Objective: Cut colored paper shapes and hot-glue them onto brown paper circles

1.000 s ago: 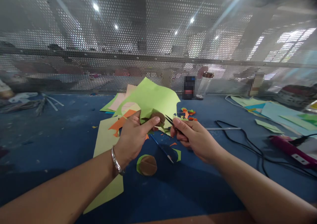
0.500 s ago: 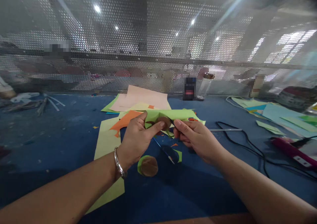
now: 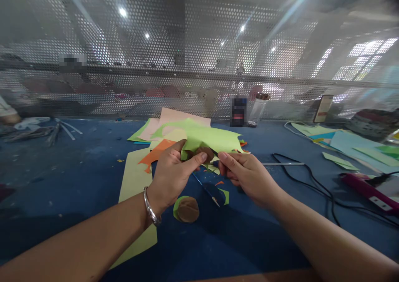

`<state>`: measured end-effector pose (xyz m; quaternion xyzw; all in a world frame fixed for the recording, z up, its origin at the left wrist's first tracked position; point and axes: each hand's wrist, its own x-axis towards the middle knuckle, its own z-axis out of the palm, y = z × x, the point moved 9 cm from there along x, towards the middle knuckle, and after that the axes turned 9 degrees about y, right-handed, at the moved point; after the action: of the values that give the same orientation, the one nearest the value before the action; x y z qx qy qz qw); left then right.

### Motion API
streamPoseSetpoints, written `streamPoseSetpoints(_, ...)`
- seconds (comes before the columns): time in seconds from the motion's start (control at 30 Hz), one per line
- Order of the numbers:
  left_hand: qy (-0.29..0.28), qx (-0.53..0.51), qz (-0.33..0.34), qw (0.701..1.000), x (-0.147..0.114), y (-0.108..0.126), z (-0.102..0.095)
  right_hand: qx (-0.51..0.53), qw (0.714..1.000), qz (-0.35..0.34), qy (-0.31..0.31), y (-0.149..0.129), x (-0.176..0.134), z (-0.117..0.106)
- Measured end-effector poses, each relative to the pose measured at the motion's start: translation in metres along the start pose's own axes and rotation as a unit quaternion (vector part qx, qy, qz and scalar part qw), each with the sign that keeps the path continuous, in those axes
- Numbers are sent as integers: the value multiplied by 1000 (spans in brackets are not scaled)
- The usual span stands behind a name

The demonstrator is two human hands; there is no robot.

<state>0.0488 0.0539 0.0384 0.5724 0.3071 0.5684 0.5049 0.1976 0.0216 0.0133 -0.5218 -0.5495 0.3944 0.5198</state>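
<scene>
My left hand (image 3: pixel 174 165) pinches a bright green sheet of paper (image 3: pixel 215 140) together with a small brown piece (image 3: pixel 204 154), the thumb pressing on the brown piece. At the edge of that piece, my right hand (image 3: pixel 241 165) is closed around scissors (image 3: pixel 215 152); only their dark blades show, the handles being hidden by the fingers. On the table below lies a brown disc (image 3: pixel 188 209) on top of a round green piece (image 3: pixel 176 209). To its right, a thin blue pen-like stick (image 3: pixel 207 190) rests beside a green scrap (image 3: pixel 226 196).
Orange paper (image 3: pixel 158 151), a long pale yellow-green sheet (image 3: pixel 134 178) and pink sheets (image 3: pixel 187 116) lie left of and behind my hands. A clear jar (image 3: pixel 258 109) stands by the perforated panel. At right are a black cable (image 3: pixel 311 178), a magenta power strip (image 3: pixel 368 192) and coloured papers (image 3: pixel 352 145).
The green sheet has tilted up and spread out, its left part now swinging over the pink and yellow papers. Both hands stay nearly in place.
</scene>
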Motion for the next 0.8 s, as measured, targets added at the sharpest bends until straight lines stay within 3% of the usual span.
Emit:
streamPoseSetpoints(0.43, 9, -10, -51, 999, 1, -10, 0, -86, 995, -51, 21, -3, 3, -6)
streamPoseSetpoints(0.8, -24, -73, -21, 997, 3, -1, 8, -102, 991, -79, 28, -8, 3, -8)
